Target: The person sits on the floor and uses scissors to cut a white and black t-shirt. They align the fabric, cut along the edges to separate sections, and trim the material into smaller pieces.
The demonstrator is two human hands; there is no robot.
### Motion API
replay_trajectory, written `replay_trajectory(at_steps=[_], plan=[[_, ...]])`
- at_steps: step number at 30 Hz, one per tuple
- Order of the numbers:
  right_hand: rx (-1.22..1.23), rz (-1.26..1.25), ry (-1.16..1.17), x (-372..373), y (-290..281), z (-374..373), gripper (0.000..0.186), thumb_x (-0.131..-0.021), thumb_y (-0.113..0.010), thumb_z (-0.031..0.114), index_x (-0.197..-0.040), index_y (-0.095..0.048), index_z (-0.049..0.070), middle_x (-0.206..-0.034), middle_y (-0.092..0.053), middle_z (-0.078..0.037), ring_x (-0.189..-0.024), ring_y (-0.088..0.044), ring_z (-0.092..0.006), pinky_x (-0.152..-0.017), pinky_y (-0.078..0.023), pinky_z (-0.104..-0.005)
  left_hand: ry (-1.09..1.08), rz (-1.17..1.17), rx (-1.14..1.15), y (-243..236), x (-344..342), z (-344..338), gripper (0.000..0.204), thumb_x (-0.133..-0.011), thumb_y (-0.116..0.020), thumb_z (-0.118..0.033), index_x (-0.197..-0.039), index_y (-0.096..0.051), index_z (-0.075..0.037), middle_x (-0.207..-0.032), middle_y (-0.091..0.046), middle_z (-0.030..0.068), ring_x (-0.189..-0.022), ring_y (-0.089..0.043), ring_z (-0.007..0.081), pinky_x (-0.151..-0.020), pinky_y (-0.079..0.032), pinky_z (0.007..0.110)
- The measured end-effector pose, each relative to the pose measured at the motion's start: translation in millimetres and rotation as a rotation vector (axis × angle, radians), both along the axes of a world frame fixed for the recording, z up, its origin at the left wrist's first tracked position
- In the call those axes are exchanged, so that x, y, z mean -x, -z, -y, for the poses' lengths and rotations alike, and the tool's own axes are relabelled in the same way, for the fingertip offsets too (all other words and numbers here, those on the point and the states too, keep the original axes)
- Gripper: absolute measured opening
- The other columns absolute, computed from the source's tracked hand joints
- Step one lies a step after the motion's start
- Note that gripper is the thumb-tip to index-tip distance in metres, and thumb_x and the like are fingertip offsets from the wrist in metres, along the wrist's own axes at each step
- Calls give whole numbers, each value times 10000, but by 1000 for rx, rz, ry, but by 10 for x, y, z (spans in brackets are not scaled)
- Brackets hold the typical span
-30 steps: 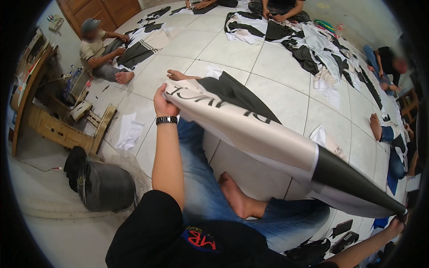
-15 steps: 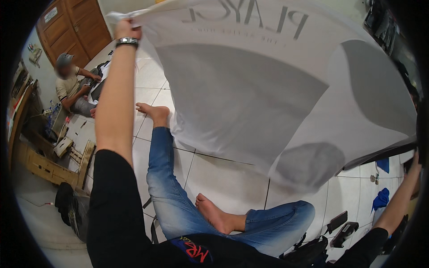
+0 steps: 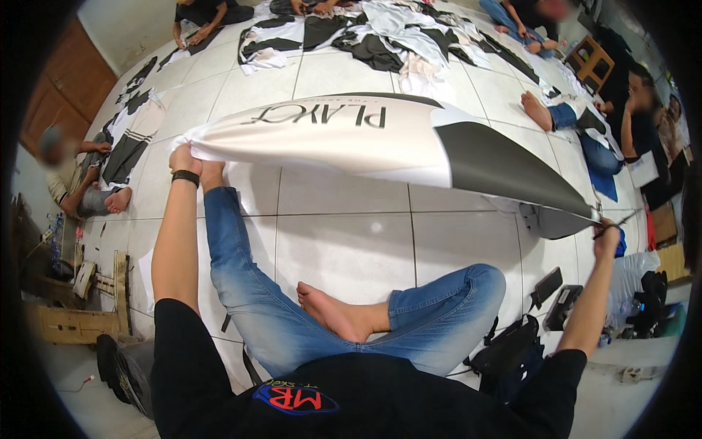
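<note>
A large fabric panel (image 3: 329, 143), pale beige, white and dark grey with printed lettering, is stretched in the air above the floor in front of my legs. My left hand (image 3: 184, 162) is closed on its gathered left corner. Out to the right, my right hand (image 3: 607, 233) grips the panel's dark grey corner. Thin dark scissors (image 3: 626, 219) also stick out of that hand; their handles are mostly hidden by the fingers. The panel billows and sags a little between both hands, its lower edge off the tiles.
Cut fabric pieces (image 3: 373, 44) lie heaped on the tiled floor ahead. Co-workers sit at the left (image 3: 80, 175), the far side and the right (image 3: 636, 110). By my right knee are a black bag (image 3: 508, 358) and a dark box (image 3: 561, 307). A wooden frame (image 3: 80, 322) stands left.
The panel has come down from high in front of me to a lower, flatter position. Both hands have lowered with it, and the fabric heap and more co-workers now show.
</note>
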State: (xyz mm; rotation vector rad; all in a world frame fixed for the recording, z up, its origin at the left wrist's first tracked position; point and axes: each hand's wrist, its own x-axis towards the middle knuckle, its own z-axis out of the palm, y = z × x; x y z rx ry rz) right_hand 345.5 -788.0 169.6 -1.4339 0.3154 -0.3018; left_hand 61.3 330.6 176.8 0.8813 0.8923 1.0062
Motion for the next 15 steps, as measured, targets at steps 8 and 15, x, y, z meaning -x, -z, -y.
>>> replay_trajectory(at_steps=[8,15], plan=[[821,-333,326,375,623,-1523,308,-890,-698,243,-938,-580,-37,-859,-673,-182,-797,-696,-258,-670,-554,-362,309,21,84,1548,178,663,388,-967,-404,24,-1355,-425,18,-1360,-496,187,-1232,-534,336,-1030,-472,471],[1116,100,-191,688,1117,-3804,529,-878,-733,311,-1245,-474,32,-1062,-670,-241,-985,-639,-473,-824,-497,-502,208,-58,290,2112,314,1127,239,-956,-463,26,-1191,-421,26,-1170,-528,198,-1032,-603,332,-902,-540,517]])
